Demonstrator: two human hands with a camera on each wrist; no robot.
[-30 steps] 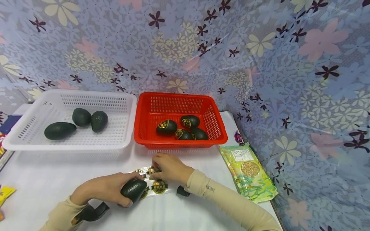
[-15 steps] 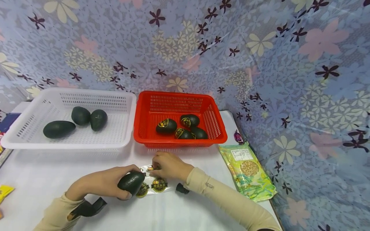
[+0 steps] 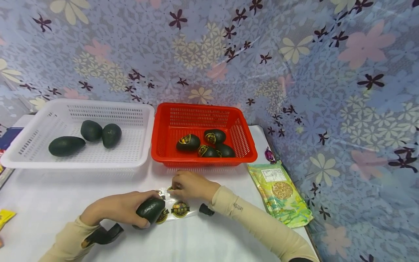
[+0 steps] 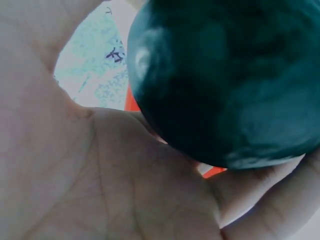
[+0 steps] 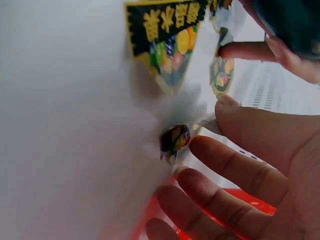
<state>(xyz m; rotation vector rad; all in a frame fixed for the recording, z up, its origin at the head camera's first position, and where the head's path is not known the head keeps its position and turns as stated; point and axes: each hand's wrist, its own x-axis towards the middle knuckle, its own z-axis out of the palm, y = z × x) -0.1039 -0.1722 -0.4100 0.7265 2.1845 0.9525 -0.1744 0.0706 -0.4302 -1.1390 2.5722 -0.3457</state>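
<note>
A: Two hands busy, front edge of table (image 3: 49, 203). L hand (image 3: 114, 211) wrapped round a dark green avocado (image 3: 150, 210), held just above the cloth — wrist cam shows the fruit sitting in palm (image 4: 100, 190), fingers curled under it. No sticker on this one as far as I can see.

B: R hand?

A: R hand (image 3: 190, 185) on the sticker sheet (image 3: 178, 209), which lies flat btw both hands, touching the avocado's near end. Thumb + finger pinch one small round sticker (image 5: 175, 141) at the sheet's edge; other fingers (image 5: 225, 165) loose. Looks partly lifted, can't tell if fully off.

B: So which step?

A: My read — peeling a sticker to label the fruit in hand. Red basket (image 3: 163, 127) behind holds 4 avocados, gold stickers showing on 3 of them; white basket (image 3: 140, 120) to its left has 3 plain ones. So plain → stickered, approx halfway.

B: Next move needs?

A: Guess only: get sticker clean off the backing w/o folding it, bring it to the avocado, press onto the rounded side. L hand would need to turn a bare patch up and hold steady — skin's smooth, curved, so edges may wrinkle.

B: Other stuff?

A: Snack bag (image 3: 281, 193) at right, well apart.
</note>
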